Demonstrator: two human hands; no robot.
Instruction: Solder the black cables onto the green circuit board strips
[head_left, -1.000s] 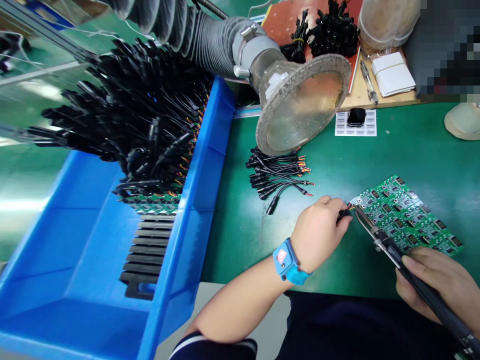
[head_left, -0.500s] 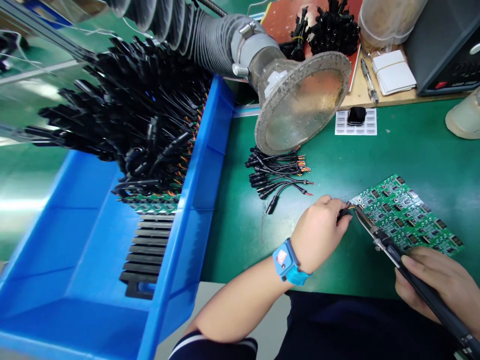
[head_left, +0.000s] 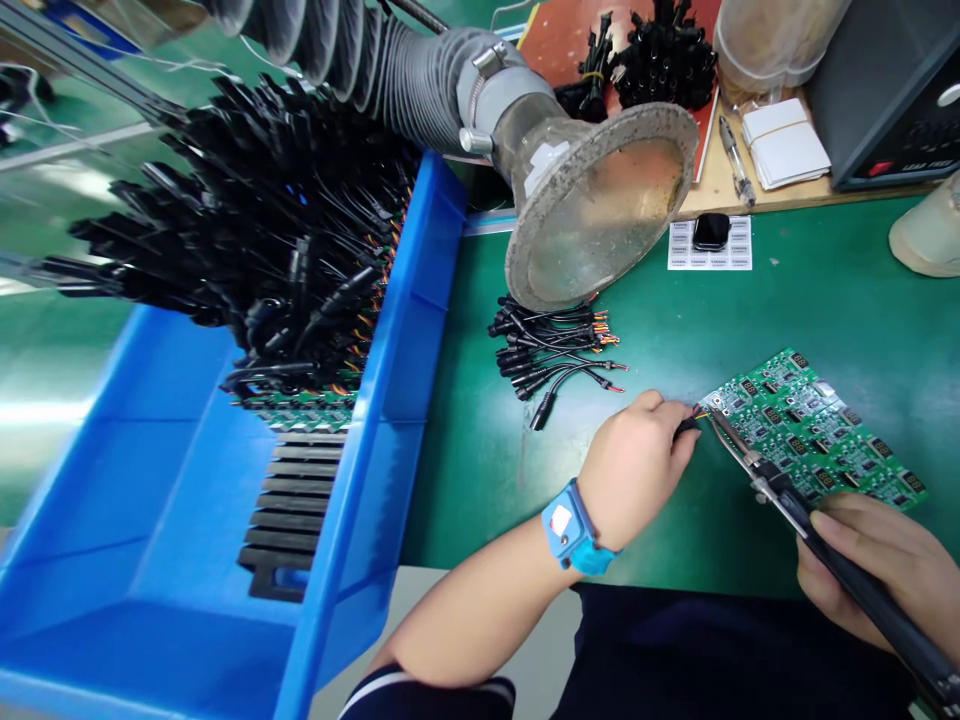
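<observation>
My left hand [head_left: 636, 466], with a blue wrist strap [head_left: 568, 527], pinches a black wire lead [head_left: 687, 427] against the left corner of a green circuit board panel [head_left: 814, 430] lying on the green mat. My right hand [head_left: 885, 570] is closed around the black handle of a soldering iron [head_left: 817, 530]. The iron's tip rests at the same board corner, right beside the lead's coloured wire ends.
A bundle of black wire leads [head_left: 551, 355] lies on the mat [head_left: 825, 300] left of the board. A grey fume hood [head_left: 600, 210] on a ribbed hose hangs above them. A blue bin [head_left: 150, 540] at left holds boards with many leads. Labels, a pen and containers lie behind.
Both hands stay at the board corner. The view has shifted slightly and the iron's tip has edged a little along the board's corner.
</observation>
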